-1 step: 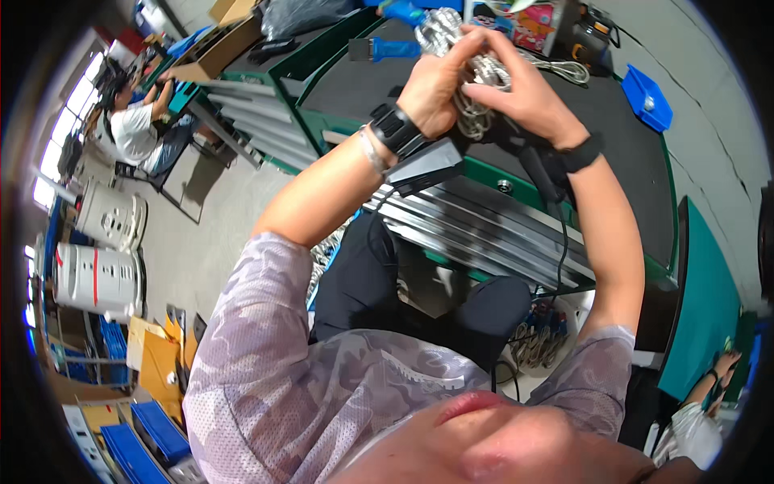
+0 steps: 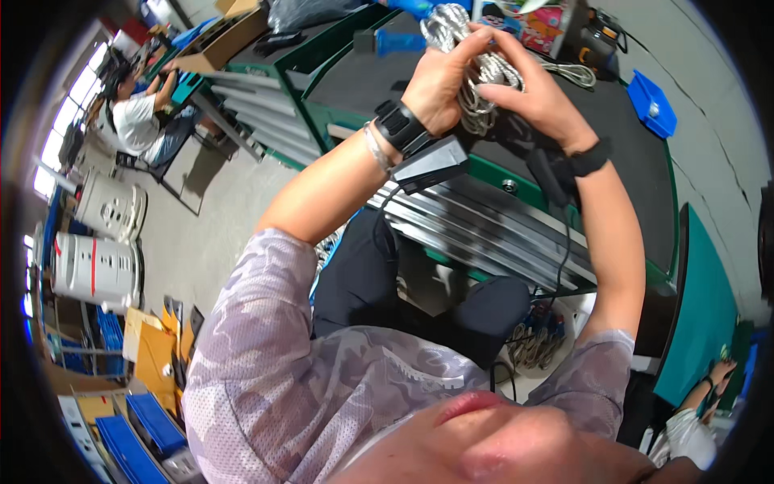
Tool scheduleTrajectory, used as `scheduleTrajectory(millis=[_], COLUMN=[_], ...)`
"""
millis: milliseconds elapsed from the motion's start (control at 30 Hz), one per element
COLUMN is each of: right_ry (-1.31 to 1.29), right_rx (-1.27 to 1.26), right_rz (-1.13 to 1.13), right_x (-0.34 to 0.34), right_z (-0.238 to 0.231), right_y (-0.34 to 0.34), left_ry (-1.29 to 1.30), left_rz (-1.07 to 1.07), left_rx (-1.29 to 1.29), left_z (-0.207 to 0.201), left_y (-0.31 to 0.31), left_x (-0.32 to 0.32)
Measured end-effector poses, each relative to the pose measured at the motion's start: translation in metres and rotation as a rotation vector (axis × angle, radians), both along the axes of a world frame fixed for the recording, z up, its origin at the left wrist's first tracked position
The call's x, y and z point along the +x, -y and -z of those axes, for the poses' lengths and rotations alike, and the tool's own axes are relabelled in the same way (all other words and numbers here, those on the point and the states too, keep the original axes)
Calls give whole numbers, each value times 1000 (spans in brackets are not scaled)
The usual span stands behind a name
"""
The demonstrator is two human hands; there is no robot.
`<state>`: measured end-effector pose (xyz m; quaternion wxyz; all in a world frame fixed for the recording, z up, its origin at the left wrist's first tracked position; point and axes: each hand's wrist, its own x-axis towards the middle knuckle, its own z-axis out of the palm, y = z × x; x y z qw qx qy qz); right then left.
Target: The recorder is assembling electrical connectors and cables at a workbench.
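Together, left fingers (image 2: pixel 466 52) and right fingers (image 2: pixel 520 58) curl around silvery cord (image 2: pixel 500 73) near a printed box (image 2: pixel 542 31).

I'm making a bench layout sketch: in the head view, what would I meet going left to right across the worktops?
Cardboard box → crumpled plastic bag → blue-handled tool → silver cord bundle → black canister → small blue bin.

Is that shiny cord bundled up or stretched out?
Bundled up: the silvery cord shows gathered loops between the left hand and the right hand.
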<state>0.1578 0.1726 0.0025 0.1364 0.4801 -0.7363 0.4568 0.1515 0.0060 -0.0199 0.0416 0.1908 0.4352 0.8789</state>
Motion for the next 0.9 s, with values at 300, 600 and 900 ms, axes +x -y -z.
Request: scheduleTrajectory(millis=[300, 600, 900], right_ry=[464, 298, 455], right_rx=[364, 606, 639], right_rz=[51, 358, 448], right_x=[-47, -25, -31], right_z=[30, 25, 24], right_y=[-21, -3, -19], left_ry=[14, 571, 1241], left_rz=[-337, -749, -430], left_rx=[61, -619, -303], left_z=[-5, 318, 528], left_y=[174, 453, 419], left_x=[55, 136, 123])
